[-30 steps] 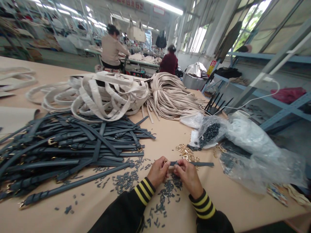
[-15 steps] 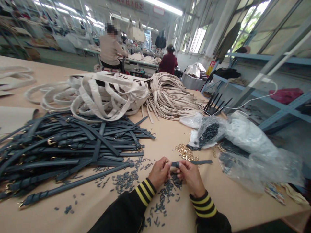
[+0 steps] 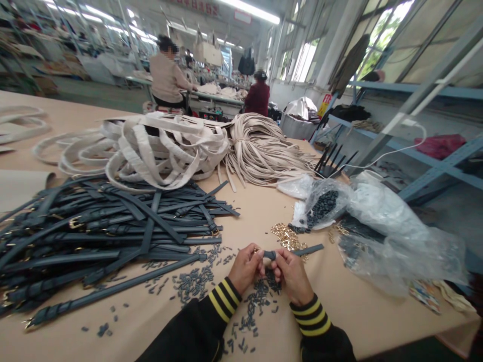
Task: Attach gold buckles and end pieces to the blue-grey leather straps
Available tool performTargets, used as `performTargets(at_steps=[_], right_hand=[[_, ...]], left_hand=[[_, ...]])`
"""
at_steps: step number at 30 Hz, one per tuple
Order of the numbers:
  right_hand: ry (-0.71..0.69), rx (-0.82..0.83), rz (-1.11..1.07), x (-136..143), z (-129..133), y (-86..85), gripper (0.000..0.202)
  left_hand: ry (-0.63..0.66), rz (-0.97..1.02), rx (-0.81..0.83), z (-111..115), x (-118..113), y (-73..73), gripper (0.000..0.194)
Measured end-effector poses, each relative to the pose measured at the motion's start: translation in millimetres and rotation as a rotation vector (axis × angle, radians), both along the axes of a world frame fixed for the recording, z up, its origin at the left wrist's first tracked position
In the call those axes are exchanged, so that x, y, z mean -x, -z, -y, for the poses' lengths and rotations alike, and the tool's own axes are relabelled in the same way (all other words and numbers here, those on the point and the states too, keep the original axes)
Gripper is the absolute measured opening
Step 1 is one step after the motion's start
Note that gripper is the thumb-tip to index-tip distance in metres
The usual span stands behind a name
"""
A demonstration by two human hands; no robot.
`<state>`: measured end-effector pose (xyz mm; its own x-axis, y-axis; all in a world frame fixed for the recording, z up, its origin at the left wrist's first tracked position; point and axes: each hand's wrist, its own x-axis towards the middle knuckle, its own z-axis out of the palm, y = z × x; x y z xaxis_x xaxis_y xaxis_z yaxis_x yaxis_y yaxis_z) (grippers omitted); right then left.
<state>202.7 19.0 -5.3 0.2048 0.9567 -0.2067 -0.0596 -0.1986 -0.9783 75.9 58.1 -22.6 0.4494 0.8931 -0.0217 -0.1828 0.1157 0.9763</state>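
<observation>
A dark grey strap [image 3: 311, 250] is stretched between my two hands above the table. My left hand [image 3: 247, 269] pinches its buckle end, where a bit of gold metal peeks out by the fingers. With thumb and fingers closed, my right hand [image 3: 292, 274] grips the strap close beside a keeper loop, and the free tail sticks out to the right. Below the hands lie many small dark pieces [image 3: 260, 296]. Just behind them is a heap of gold buckles [image 3: 289, 236].
A big pile of dark buckled straps [image 3: 113, 226] covers the left. Beige strap bundles [image 3: 260, 146] and looped pale straps [image 3: 162, 146] lie at the back. Plastic bags [image 3: 392, 211], one with black loops [image 3: 320, 208], stand right. Two people sit beyond the table.
My right hand has shifted slightly left toward my left hand, and the strap's tail now tilts upward to the right. The whole view has moved a little.
</observation>
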Motion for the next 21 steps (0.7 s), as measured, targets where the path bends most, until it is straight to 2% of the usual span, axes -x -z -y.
performTargets(at_steps=[3,6,9,14,21], right_hand=[[0.012,-0.001,0.14,4.2,0.9,-5.7,0.037],[0.022,-0.016,0.316,7.6,2.6,-13.4,0.039],[-0.011,-0.033,0.343,7.2,4.0,-18.5,0.042],[-0.038,-0.004,0.224,0.5,3.3,-17.5,0.042],[0.01,-0.075,0.231,0.6,1.5,-7.4,0.038]], left_hand=[[-0.028,-0.119,-0.053,0.8,0.0,0.6,0.028],[-0.125,-0.252,-0.14,1.6,-0.2,2.8,0.026],[-0.163,-0.317,-0.183,2.8,-0.4,3.3,0.025],[-0.137,-0.255,-0.146,4.9,-1.6,-0.1,0.025],[-0.024,-0.061,-0.047,3.6,-0.5,-2.1,0.029]])
